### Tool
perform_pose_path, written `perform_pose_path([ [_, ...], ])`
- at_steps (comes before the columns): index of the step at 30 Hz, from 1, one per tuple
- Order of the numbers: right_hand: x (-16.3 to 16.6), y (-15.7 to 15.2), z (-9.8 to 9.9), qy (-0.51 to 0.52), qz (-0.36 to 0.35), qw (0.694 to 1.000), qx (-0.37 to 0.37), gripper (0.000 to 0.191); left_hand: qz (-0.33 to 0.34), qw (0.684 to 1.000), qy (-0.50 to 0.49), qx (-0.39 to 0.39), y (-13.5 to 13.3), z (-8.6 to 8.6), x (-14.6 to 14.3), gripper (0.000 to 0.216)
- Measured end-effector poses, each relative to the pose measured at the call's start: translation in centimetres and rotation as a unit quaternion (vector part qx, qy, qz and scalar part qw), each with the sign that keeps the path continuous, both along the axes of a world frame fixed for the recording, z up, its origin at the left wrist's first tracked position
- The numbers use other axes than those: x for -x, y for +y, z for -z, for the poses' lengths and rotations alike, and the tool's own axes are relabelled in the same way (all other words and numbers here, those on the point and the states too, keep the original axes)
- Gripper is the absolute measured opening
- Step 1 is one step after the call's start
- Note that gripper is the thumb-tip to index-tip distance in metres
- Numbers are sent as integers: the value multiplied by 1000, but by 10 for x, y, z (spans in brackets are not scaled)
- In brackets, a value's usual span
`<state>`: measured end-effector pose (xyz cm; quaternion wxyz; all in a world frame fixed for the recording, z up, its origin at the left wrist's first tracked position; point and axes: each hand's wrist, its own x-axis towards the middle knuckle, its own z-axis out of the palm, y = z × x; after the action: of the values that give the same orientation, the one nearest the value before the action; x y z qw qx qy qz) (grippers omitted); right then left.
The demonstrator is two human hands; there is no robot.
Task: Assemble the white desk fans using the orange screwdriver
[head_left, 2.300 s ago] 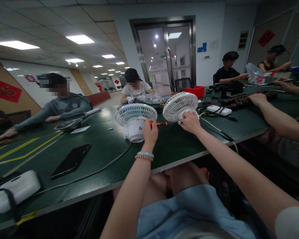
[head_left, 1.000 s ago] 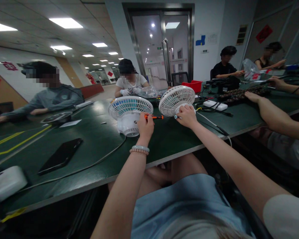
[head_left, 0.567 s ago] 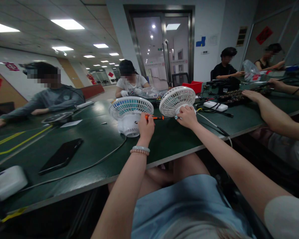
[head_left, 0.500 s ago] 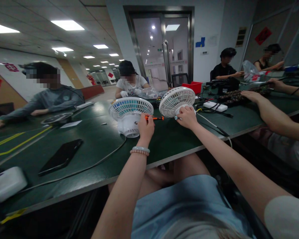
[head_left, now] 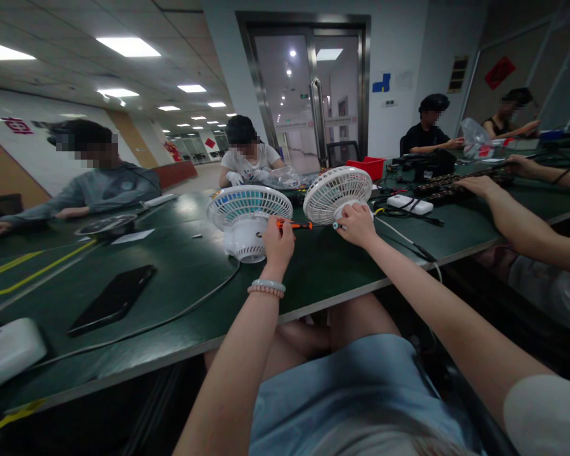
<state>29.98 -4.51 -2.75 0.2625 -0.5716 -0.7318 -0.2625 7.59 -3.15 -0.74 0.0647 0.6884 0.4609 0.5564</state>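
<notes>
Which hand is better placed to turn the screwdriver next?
Left, probably: the left hand grips the screwdriver, pointed at the right fan, which the right hand holds.

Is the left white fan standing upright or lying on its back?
On its back: the left fan has its grille facing up and its vented housing on the table, beside the left hand holding the screwdriver.

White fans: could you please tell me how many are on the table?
2. One fan stands beside the left hand, which grips an orange screwdriver; the other fan is held by the right hand. More may be hidden.
</notes>
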Motion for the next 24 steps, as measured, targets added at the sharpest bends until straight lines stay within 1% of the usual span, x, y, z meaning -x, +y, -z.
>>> perform_pose_path([
  [5, -1, 1, 1, -1, -1, 1000, 0, 30, 13, 1000, -1, -5, 2, 1, 1, 13],
  [10, -1, 2, 1, -3, -2, 1000, -3, 30, 10, 1000, -2, -6, 4, 3, 1, 14],
  [24, 1, 1, 1, 0, 4, 1000, -4, 28, 7, 1000, -7, 4, 0, -1, 1, 12],
])
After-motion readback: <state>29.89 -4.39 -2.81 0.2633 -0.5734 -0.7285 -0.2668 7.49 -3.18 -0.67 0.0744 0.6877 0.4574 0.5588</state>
